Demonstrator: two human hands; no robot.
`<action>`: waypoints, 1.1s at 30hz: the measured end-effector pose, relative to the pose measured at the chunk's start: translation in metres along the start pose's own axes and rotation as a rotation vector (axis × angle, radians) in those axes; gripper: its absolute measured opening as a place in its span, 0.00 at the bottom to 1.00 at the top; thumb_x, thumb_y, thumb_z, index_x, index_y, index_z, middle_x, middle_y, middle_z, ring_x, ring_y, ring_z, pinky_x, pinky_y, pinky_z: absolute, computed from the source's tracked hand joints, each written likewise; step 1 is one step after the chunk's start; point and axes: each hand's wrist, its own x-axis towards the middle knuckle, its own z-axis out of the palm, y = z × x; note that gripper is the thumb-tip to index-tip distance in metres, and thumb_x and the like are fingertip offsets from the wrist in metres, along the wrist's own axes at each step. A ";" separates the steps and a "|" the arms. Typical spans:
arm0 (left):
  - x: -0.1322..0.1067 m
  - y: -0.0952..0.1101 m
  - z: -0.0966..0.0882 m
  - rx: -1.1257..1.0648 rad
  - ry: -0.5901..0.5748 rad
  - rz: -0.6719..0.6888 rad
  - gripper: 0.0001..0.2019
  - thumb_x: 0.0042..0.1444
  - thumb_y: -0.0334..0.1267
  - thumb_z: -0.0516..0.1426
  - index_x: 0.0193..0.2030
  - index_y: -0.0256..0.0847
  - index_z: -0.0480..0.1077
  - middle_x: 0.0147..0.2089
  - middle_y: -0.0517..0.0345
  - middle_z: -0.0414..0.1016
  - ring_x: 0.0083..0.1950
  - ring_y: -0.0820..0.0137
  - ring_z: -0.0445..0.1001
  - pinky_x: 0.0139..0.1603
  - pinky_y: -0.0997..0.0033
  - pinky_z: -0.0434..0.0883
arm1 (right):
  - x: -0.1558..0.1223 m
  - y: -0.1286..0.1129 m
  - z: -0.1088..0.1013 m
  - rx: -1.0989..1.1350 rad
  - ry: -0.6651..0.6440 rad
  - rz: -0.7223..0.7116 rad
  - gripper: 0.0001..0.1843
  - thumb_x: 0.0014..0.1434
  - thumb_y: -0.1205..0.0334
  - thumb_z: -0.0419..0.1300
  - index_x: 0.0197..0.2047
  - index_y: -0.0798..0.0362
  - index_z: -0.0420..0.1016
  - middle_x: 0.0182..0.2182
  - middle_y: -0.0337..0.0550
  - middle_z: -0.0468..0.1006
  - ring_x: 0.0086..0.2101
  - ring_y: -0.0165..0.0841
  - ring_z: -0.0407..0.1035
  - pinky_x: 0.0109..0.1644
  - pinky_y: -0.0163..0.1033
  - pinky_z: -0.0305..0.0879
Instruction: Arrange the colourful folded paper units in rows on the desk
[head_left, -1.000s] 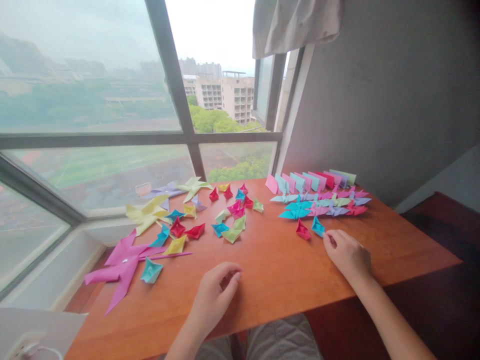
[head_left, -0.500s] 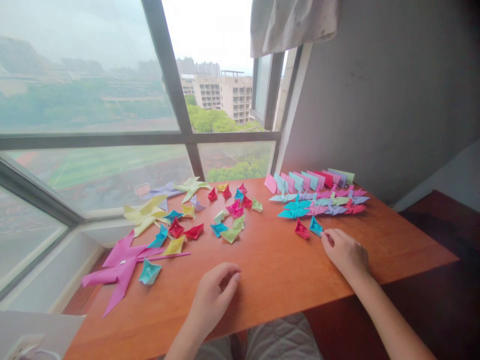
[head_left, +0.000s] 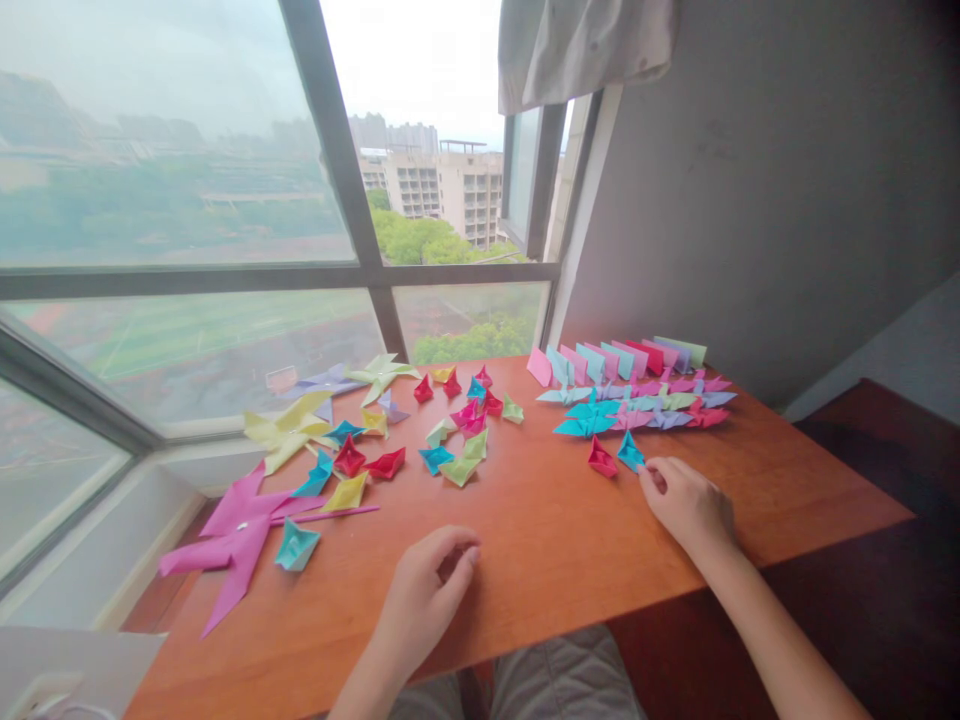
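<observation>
Now, on the right side of the table (head_left: 540,540), the right hand (head_left: 690,503) has its fingertips at the corner of a blue paper boat (head_left: 630,453); pinching or merely touching, I can't tell. That boat sits just beside a red paper boat (head_left: 601,459), nearer us than the folded birds (head_left: 679,400). Well apart, by the near edge, the left hand (head_left: 429,585) is loosely curled, nothing visible in it. Looks like a placing step, with the other boats (head_left: 386,463) spread toward the left edge. Next move seems to call for a clean release, no nudging.
</observation>
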 end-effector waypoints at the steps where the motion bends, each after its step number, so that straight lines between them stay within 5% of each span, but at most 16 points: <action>1: 0.000 0.000 0.000 0.000 0.000 0.000 0.10 0.64 0.40 0.53 0.40 0.40 0.74 0.35 0.55 0.79 0.35 0.66 0.75 0.37 0.72 0.69 | 0.000 0.000 0.001 -0.001 0.000 0.002 0.07 0.60 0.57 0.59 0.34 0.49 0.76 0.32 0.36 0.79 0.29 0.28 0.69 0.30 0.36 0.50; 33: 0.000 0.002 -0.001 0.021 0.012 0.014 0.11 0.63 0.40 0.53 0.40 0.40 0.75 0.35 0.53 0.80 0.34 0.66 0.75 0.35 0.73 0.70 | -0.001 0.006 0.010 0.046 -0.021 0.016 0.11 0.61 0.55 0.56 0.35 0.49 0.77 0.31 0.39 0.79 0.28 0.30 0.68 0.27 0.36 0.47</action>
